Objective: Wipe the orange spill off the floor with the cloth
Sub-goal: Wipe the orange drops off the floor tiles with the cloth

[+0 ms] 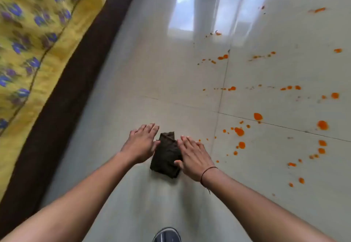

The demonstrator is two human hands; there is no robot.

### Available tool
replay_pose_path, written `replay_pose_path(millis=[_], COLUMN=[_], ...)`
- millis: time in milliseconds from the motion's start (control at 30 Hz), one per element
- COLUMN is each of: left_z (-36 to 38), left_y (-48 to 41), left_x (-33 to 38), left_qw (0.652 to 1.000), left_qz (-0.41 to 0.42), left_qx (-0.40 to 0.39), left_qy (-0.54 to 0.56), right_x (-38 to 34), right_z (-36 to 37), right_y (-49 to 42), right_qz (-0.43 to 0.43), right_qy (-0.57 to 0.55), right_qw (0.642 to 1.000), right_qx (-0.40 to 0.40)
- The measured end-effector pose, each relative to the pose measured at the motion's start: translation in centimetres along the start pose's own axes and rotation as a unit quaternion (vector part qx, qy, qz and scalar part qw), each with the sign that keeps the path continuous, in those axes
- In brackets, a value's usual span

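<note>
Shoe (166,234) nearest | both grips open beside cloth (165,156) | spill (258,116) unwiped

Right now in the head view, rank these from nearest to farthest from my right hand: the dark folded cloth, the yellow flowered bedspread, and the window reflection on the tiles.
From the right hand:
1. Dark folded cloth, under its fingers, to its left.
2. Window reflection, far ahead on the glossy floor.
3. Yellow flowered bedspread, far left.
Two and three look close to call.

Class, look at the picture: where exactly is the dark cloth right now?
The dark cloth lies folded on the floor, low centre of the head view, between the left hand and right hand, left of the orange spill.
</note>
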State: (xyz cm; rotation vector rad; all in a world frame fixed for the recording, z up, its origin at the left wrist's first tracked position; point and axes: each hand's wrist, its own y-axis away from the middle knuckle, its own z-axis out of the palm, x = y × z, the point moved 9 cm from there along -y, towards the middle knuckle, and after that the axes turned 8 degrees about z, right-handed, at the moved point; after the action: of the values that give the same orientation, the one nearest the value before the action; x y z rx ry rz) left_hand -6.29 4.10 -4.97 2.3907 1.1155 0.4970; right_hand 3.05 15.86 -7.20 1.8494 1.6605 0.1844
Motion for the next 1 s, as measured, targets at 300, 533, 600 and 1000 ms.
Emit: replay_pose_path(millis=[300,533,600,1000], left_z=[3.1,4.6,4.7,4.2], left_y=[-4.1,-5.4,-5.5,-6.5], left_x=[0.1,-2.0,-1.4,1.4], left_qw=[0.993,0.868,0.823,0.675], left_qz=[-0.041,-0.085,-0.072,-0.032], left_qx=[0.025,-0.065,-0.095,-0.136], left_qy=[0.112,0.486,0.555,0.724], right_x=[1.9,3.5,4.1,4.7], right_z=[0.5,0.3,0.9,1.4], right_y=[-6.0,-6.8,-7.0,-6.7], right_qz=[0.017,0.085,0.095,0.148], right_qy=[-0.046,-0.327,-0.344,-0.482], right_qw=[0.999,0.939,0.930,0.860], right_qx=[-0.003,-0.064,-0.084,-0.081])
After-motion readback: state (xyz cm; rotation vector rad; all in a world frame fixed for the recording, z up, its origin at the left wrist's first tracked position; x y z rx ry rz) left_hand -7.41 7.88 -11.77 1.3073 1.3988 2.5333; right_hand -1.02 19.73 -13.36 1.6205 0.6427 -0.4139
